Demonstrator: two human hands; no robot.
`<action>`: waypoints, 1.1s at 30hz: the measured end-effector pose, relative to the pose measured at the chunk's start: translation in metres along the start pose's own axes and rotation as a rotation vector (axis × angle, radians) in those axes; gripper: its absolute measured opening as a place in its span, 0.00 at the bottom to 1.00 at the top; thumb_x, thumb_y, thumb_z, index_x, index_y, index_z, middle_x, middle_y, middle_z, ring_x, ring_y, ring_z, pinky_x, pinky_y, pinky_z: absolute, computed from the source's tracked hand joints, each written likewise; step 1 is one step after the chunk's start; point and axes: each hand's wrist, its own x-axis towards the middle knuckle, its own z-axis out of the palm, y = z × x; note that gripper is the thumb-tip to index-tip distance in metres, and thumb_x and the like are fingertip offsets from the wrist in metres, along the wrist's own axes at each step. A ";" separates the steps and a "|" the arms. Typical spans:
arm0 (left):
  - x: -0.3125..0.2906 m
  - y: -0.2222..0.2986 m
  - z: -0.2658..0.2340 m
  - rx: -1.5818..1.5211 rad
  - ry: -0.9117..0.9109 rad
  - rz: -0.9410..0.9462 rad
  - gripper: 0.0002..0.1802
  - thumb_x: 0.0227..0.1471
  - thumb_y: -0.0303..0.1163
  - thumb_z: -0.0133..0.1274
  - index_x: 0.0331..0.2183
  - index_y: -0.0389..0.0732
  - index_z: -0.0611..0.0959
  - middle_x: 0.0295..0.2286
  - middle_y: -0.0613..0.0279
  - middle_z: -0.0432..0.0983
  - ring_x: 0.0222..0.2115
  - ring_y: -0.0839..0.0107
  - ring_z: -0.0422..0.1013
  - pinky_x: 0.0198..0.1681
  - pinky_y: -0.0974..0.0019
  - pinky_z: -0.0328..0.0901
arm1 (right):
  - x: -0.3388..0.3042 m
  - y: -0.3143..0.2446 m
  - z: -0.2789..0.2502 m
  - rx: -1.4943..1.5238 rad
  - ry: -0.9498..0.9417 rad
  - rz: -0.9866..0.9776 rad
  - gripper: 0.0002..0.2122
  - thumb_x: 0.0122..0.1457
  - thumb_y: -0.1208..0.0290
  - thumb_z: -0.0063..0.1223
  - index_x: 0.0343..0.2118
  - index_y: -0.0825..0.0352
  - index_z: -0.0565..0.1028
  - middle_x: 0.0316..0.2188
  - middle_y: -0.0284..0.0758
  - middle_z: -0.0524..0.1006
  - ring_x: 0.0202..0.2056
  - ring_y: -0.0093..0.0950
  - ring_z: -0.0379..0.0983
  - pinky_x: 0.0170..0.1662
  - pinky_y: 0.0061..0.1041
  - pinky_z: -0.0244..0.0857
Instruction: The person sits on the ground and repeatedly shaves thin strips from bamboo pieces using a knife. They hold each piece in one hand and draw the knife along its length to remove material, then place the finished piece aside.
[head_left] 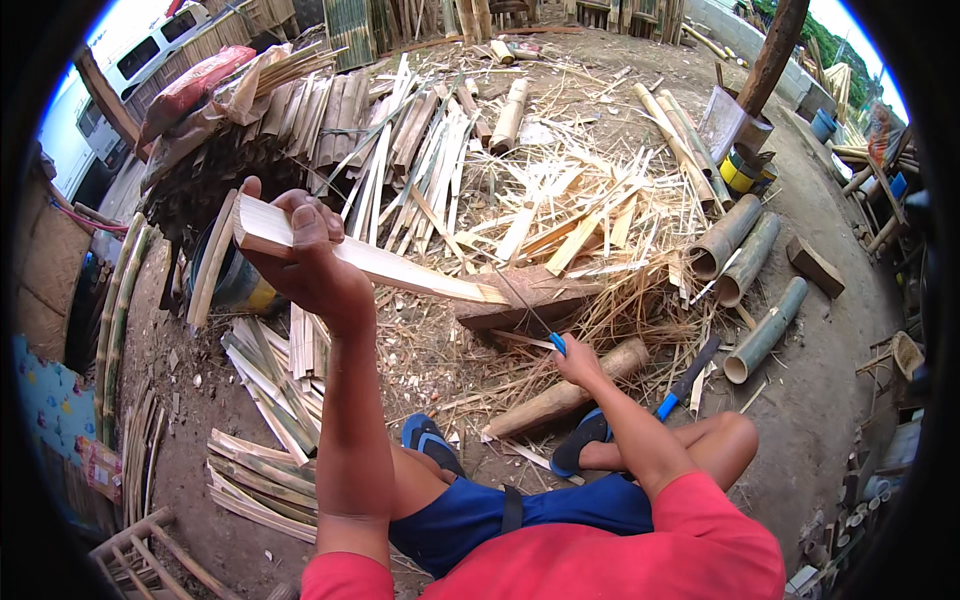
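My left hand [310,245] is raised at the left and closed around the upper end of a pale bamboo slat [400,272]. The slat slopes down to the right, and its lower end meets a brown wooden block [535,297]. Low on the right, my right hand [582,362] grips the blue handle of a knife [543,328]. Its thin blade points up and left, crossing the block close to the slat's lower end; I cannot tell whether it touches the slat.
A heap of pale shavings [590,205] lies beyond the block. Bamboo tubes [765,330] lie at the right, near a second blue-handled blade [690,378] by my right knee. A round log [570,390] sits before my feet. Split slats [265,480] are piled at the left.
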 end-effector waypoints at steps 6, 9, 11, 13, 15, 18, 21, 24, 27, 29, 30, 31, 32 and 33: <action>0.004 -0.009 -0.012 -0.060 -0.180 -0.199 0.29 0.64 0.50 0.47 0.53 0.32 0.72 0.37 0.51 0.79 0.34 0.68 0.76 0.42 0.66 0.69 | -0.033 0.033 -0.046 0.293 0.550 0.337 0.13 0.59 0.62 0.54 0.40 0.66 0.71 0.33 0.54 0.78 0.40 0.54 0.74 0.44 0.50 0.66; -0.001 -0.013 -0.014 -0.258 -0.218 -0.282 0.26 0.63 0.49 0.51 0.47 0.33 0.76 0.30 0.56 0.79 0.29 0.69 0.75 0.38 0.66 0.70 | -0.046 0.025 -0.071 0.028 0.561 0.238 0.15 0.59 0.60 0.54 0.37 0.68 0.70 0.27 0.49 0.76 0.31 0.47 0.76 0.36 0.43 0.67; -0.005 -0.016 -0.012 -0.328 -0.315 -0.252 0.23 0.61 0.47 0.54 0.43 0.33 0.77 0.27 0.57 0.78 0.26 0.69 0.75 0.36 0.66 0.70 | -0.067 0.000 -0.078 0.244 0.350 0.068 0.15 0.61 0.59 0.52 0.36 0.68 0.69 0.24 0.45 0.74 0.28 0.41 0.75 0.34 0.39 0.67; -0.012 -0.018 -0.009 -0.417 -0.406 -0.220 0.20 0.57 0.43 0.60 0.38 0.35 0.78 0.24 0.57 0.77 0.23 0.70 0.73 0.31 0.65 0.70 | -0.096 -0.040 -0.083 0.362 0.240 -0.074 0.16 0.64 0.56 0.50 0.36 0.68 0.68 0.22 0.40 0.73 0.25 0.34 0.72 0.31 0.36 0.66; -0.019 -0.018 -0.007 -0.464 -0.492 -0.230 0.21 0.57 0.44 0.60 0.38 0.35 0.78 0.23 0.57 0.77 0.24 0.69 0.73 0.30 0.65 0.70 | -0.125 -0.087 -0.096 0.464 0.152 -0.210 0.20 0.66 0.49 0.47 0.38 0.67 0.68 0.21 0.36 0.71 0.24 0.31 0.72 0.29 0.34 0.65; -0.029 -0.013 -0.005 -0.480 -0.543 -0.247 0.22 0.56 0.46 0.60 0.37 0.35 0.77 0.23 0.57 0.76 0.24 0.68 0.74 0.28 0.65 0.71 | -0.169 -0.148 -0.120 0.560 0.031 -0.345 0.19 0.69 0.51 0.40 0.40 0.66 0.67 0.22 0.48 0.72 0.28 0.52 0.72 0.32 0.43 0.64; -0.032 -0.005 -0.006 -0.494 -0.601 -0.237 0.22 0.57 0.48 0.59 0.34 0.37 0.76 0.22 0.58 0.74 0.23 0.69 0.72 0.28 0.65 0.70 | -0.183 -0.192 -0.141 0.494 0.033 -0.462 0.18 0.70 0.53 0.38 0.41 0.66 0.66 0.22 0.48 0.71 0.27 0.53 0.71 0.31 0.44 0.63; -0.033 0.001 -0.008 -0.441 -0.552 -0.195 0.22 0.58 0.48 0.57 0.34 0.37 0.75 0.22 0.59 0.73 0.23 0.70 0.70 0.28 0.65 0.68 | -0.175 -0.200 -0.153 0.556 -0.012 -0.315 0.18 0.70 0.52 0.38 0.40 0.66 0.66 0.22 0.48 0.71 0.27 0.54 0.70 0.30 0.44 0.62; -0.032 -0.001 -0.011 -0.394 -0.533 -0.186 0.22 0.59 0.51 0.55 0.35 0.39 0.73 0.21 0.62 0.70 0.23 0.71 0.68 0.30 0.65 0.67 | -0.166 -0.181 -0.135 0.551 0.001 -0.438 0.19 0.69 0.52 0.39 0.37 0.68 0.67 0.21 0.49 0.71 0.28 0.56 0.70 0.30 0.45 0.62; -0.031 -0.005 -0.012 -0.391 -0.517 -0.199 0.22 0.60 0.51 0.53 0.35 0.40 0.73 0.21 0.62 0.70 0.22 0.72 0.68 0.30 0.64 0.66 | -0.165 -0.159 -0.106 0.561 0.060 -0.545 0.20 0.69 0.52 0.41 0.34 0.69 0.68 0.21 0.50 0.72 0.29 0.56 0.71 0.31 0.46 0.62; -0.030 -0.007 -0.014 -0.388 -0.513 -0.198 0.22 0.60 0.52 0.53 0.35 0.40 0.73 0.22 0.63 0.70 0.22 0.72 0.68 0.31 0.64 0.66 | -0.156 -0.148 -0.088 0.537 0.091 -0.401 0.20 0.68 0.52 0.41 0.34 0.69 0.69 0.22 0.51 0.73 0.29 0.56 0.71 0.31 0.46 0.63; -0.028 -0.009 -0.015 -0.392 -0.499 -0.210 0.22 0.61 0.52 0.52 0.35 0.41 0.73 0.22 0.63 0.70 0.23 0.72 0.68 0.31 0.63 0.66 | -0.139 -0.139 -0.070 0.532 0.126 -0.336 0.20 0.68 0.52 0.42 0.34 0.69 0.69 0.22 0.51 0.73 0.29 0.56 0.71 0.31 0.46 0.63; -0.026 -0.010 -0.017 -0.375 -0.482 -0.207 0.22 0.61 0.52 0.52 0.35 0.41 0.73 0.22 0.63 0.70 0.22 0.72 0.68 0.31 0.63 0.66 | -0.120 -0.129 -0.053 0.552 0.173 -0.316 0.20 0.68 0.53 0.42 0.33 0.69 0.69 0.23 0.51 0.73 0.30 0.56 0.71 0.31 0.46 0.63; -0.023 -0.011 -0.018 -0.372 -0.453 -0.214 0.22 0.61 0.53 0.52 0.35 0.42 0.73 0.22 0.63 0.70 0.22 0.72 0.67 0.31 0.63 0.66 | -0.106 -0.116 -0.039 0.474 0.216 -0.236 0.21 0.68 0.52 0.41 0.31 0.69 0.70 0.22 0.51 0.74 0.28 0.54 0.72 0.31 0.46 0.64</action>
